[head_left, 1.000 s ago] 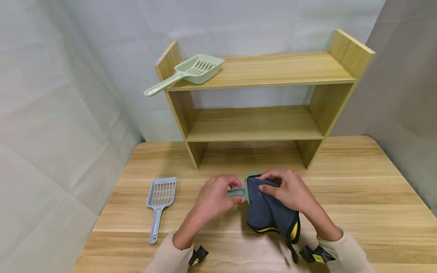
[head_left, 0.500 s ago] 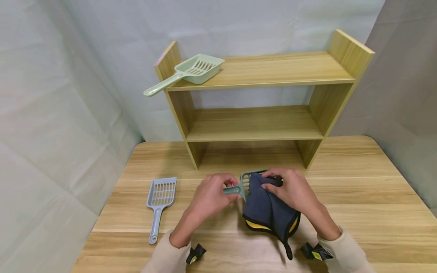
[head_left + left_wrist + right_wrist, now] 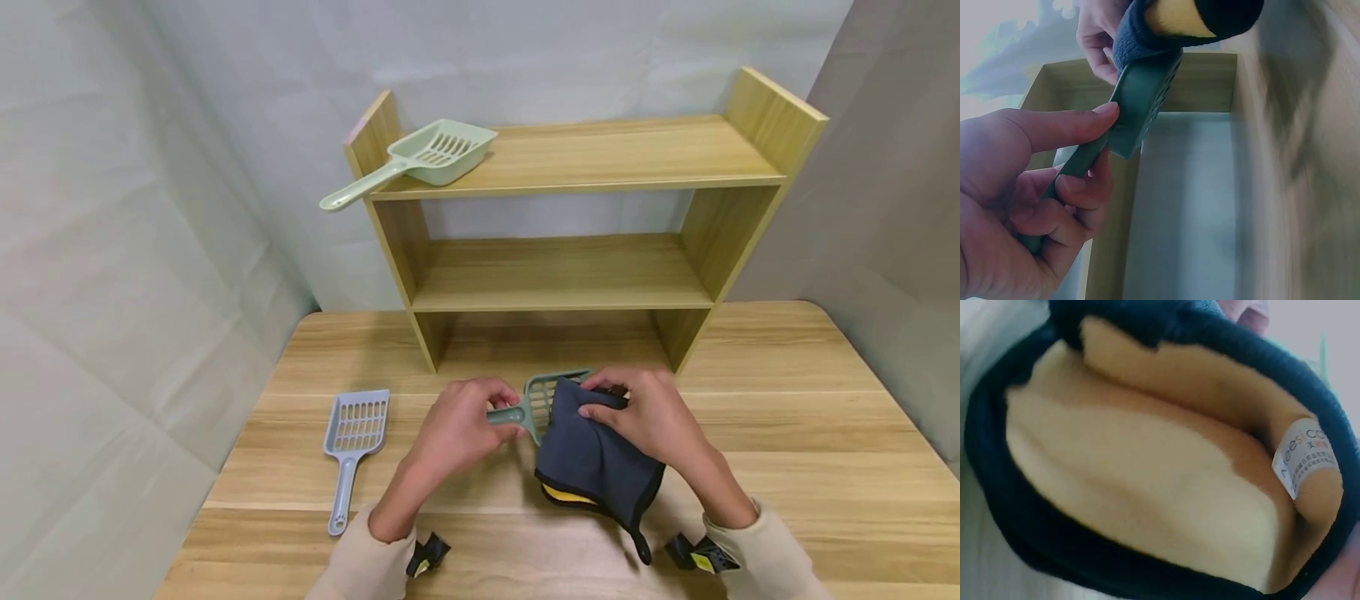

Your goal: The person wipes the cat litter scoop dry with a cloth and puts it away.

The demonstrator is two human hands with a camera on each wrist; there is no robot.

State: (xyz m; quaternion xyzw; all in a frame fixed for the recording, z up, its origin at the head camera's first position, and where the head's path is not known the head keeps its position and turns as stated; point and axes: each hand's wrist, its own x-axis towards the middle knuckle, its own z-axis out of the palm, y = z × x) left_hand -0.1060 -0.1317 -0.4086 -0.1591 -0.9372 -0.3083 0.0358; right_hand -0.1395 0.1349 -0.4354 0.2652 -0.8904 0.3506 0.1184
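Left-hand grip is closed around the handle of the dark green scoop, above the surface. Right-hand grip pinches the navy, yellow-lined cloth, partly covering the scoop's slotted head. A blue-grey scoop lies left.

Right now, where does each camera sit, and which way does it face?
Head: on the head, forward and down at table and shelf; left hand, right hand show.
Left wrist: on that wrist, facing the teal scoop; both hands show.
Right wrist: on that wrist, facing the yellow-backed cloth; blurred skin shows.
Head and left wrist share the teal scoop.
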